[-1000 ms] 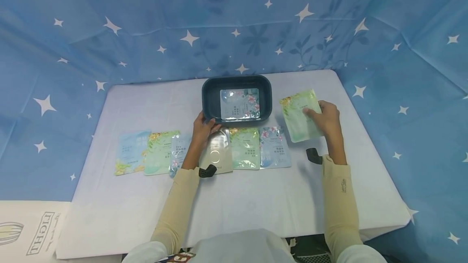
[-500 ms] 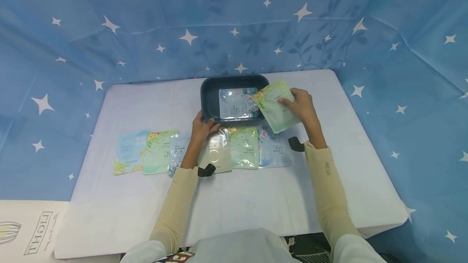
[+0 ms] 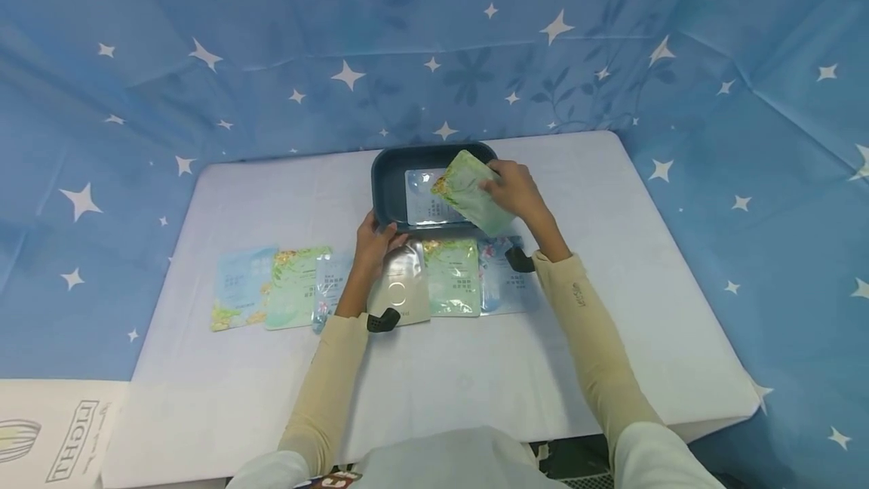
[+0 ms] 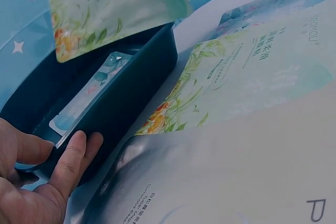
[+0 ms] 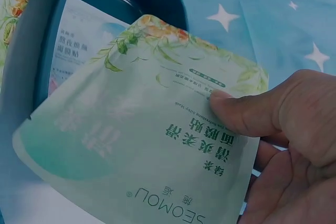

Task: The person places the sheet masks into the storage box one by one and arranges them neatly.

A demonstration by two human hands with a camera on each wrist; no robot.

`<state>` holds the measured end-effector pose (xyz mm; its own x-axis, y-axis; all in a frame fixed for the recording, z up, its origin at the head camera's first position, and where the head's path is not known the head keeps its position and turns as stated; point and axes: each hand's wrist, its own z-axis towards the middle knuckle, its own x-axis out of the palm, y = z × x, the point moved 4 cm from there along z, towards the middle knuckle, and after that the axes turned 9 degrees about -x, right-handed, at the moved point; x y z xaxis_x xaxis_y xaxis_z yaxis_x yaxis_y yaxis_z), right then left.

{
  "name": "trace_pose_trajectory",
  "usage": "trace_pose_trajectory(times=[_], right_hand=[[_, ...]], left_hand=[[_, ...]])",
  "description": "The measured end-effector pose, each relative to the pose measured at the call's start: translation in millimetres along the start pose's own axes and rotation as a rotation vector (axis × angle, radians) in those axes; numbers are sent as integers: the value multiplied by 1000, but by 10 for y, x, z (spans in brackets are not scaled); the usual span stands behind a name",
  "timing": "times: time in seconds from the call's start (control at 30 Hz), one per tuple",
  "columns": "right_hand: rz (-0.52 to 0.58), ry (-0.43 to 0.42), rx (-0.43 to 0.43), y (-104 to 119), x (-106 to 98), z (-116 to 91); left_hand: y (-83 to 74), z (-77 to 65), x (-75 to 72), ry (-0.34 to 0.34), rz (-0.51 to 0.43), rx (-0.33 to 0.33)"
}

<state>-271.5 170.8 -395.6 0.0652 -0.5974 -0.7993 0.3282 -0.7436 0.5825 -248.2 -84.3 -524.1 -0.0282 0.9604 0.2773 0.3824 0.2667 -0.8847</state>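
Note:
A green face mask packet (image 3: 477, 195) is pinched at its right edge by my right hand (image 3: 514, 189), thumb on its printed front. It hangs tilted over the right part of a dark blue rectangular bin (image 3: 388, 187). Inside the bin a blue floral mask packet (image 3: 422, 195) lies flat, partly hidden by the green one. My left hand (image 3: 372, 247) holds the bin's near left rim, thumb inside and fingers on the outer wall, as the left wrist view shows. Under that forearm lies a silver packet (image 3: 407, 285).
On the white table (image 3: 407, 391), a row of packets runs in front of the bin: a light blue one (image 3: 241, 289), a green one (image 3: 292, 285), a blue one (image 3: 328, 278), another green one (image 3: 453, 278) and a blue floral one (image 3: 502, 281). Behind hangs a starry blue curtain (image 3: 271, 44).
My right hand has carried the green packet leftward from the table's right side to above the bin, tilting it further. The left hand stays on the bin rim.

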Motion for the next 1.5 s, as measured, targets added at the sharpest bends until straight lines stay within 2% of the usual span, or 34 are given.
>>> trace_pose_trajectory(times=[0.23, 0.43, 0.53, 0.7, 0.87, 1.03, 1.23, 1.5], right_hand=[[-94, 38, -45, 131, 154, 118], [-156, 4, -97, 262, 187, 195], [-212, -7, -148, 305, 219, 252], [-315, 11, -185, 324, 292, 312], [-339, 44, -192, 298, 367, 345], [-358, 83, -192, 289, 420, 393], [-376, 137, -164, 253, 471, 456], [-351, 204, -114, 172, 552, 505]], left_hand=[[-69, -76, 19, 12, -4, -18], [-116, -131, 47, 25, -6, -20], [-122, -122, 44, 30, -8, -12], [-43, -21, 12, 0, -9, 2], [-22, 10, 4, -2, -29, 11], [-87, -42, 17, 29, -42, 3], [-149, -103, 46, 35, -27, -8], [-30, -3, 4, 11, 11, 10]])
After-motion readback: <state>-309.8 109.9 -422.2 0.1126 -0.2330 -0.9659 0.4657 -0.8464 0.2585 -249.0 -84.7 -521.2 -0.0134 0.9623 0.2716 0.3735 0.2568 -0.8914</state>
